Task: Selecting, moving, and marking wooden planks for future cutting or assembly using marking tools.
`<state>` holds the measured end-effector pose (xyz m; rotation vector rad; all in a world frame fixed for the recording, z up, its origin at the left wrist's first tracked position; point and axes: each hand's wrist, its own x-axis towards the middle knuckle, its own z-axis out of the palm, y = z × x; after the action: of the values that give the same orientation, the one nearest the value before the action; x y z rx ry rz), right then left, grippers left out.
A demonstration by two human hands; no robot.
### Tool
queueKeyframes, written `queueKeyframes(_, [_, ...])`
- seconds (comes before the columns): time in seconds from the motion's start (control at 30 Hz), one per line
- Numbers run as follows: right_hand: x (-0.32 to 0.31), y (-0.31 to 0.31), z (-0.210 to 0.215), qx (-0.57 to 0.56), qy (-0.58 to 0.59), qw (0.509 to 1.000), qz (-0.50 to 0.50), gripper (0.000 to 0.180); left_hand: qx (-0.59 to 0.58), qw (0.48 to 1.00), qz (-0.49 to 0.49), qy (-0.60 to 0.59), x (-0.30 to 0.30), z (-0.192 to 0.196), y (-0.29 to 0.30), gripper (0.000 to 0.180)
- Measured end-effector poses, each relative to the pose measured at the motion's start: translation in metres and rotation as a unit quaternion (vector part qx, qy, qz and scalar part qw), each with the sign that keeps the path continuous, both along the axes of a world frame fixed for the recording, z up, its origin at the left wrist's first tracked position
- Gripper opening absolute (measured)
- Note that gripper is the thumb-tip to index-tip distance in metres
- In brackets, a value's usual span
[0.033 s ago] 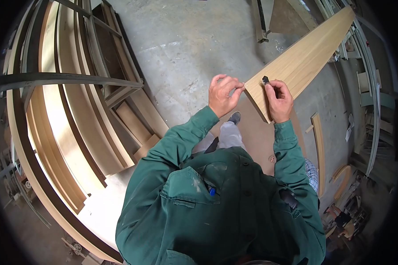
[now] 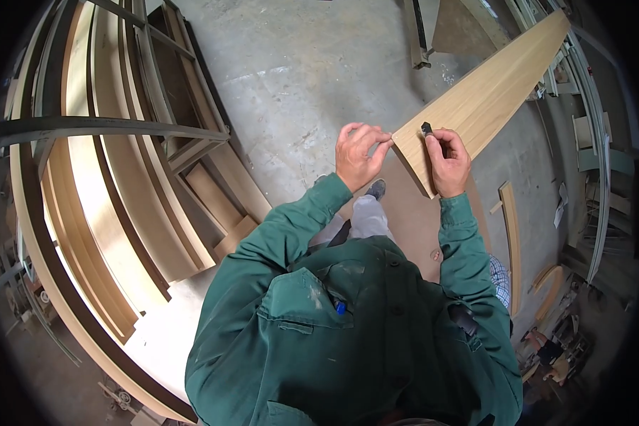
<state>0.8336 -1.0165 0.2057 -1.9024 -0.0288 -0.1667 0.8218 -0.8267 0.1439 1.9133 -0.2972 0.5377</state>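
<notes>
A long, pale wooden board (image 2: 476,99) stretches from in front of me toward the far right. At its near left corner is my left hand (image 2: 360,155), thumb and forefinger pinched together against the corner; whatever lies between them is too small to make out. Over the near end of the board my right hand (image 2: 450,162) is closed on a small black object (image 2: 426,128). Its dark end pokes up past my thumb, while the rest is hidden in the fingers, so its kind does not show.
At the left stands a metal rack (image 2: 106,128) loaded with long wooden boards (image 2: 110,206). A narrow wooden strip (image 2: 511,241) lies to the right, near metal profiles (image 2: 603,163). Brown sheet material (image 2: 408,213) is below the board. Another person (image 2: 549,353) is at the lower right.
Both hands and the board keep their places. A bit of a shoe now shows beside my left cuff.
</notes>
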Motion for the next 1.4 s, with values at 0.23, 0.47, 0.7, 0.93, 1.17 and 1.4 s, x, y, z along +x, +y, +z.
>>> queueKeyframes(0.23, [-0.003, 0.004, 0.003, 0.022, -0.007, 1.000, -0.005, 0.011, 0.085, 0.991, -0.073, 0.070, -0.060, 0.001, -0.026, 0.081])
queueKeyframes(0.47, [-0.005, 0.002, 0.001, 0.011, -0.024, 1.000, -0.015, 0.011, 0.028, 0.989, -0.080, 0.118, -0.065, 0.001, -0.042, 0.097])
queueKeyframes(0.7, [-0.005, 0.000, -0.002, -0.020, -0.027, 0.999, -0.033, 0.012, 0.014, 0.988, -0.046, 0.148, -0.057, -0.003, -0.047, 0.094])
queueKeyframes(0.93, [-0.004, 0.001, 0.000, 0.007, -0.026, 0.999, -0.024, 0.011, -0.024, 0.979, -0.066, 0.191, -0.064, 0.003, -0.045, 0.090])
queueKeyframes(1.17, [-0.023, 0.026, 0.016, -0.207, -0.144, 0.967, 0.019, 0.011, -0.064, 0.987, -0.052, 0.140, -0.066, 0.001, -0.014, 0.070])
queueKeyframes(1.4, [-0.028, 0.053, 0.011, -0.325, -0.225, 0.918, 0.044, 0.014, 0.006, 0.996, -0.094, -0.009, 0.013, 0.018, 0.038, 0.017])
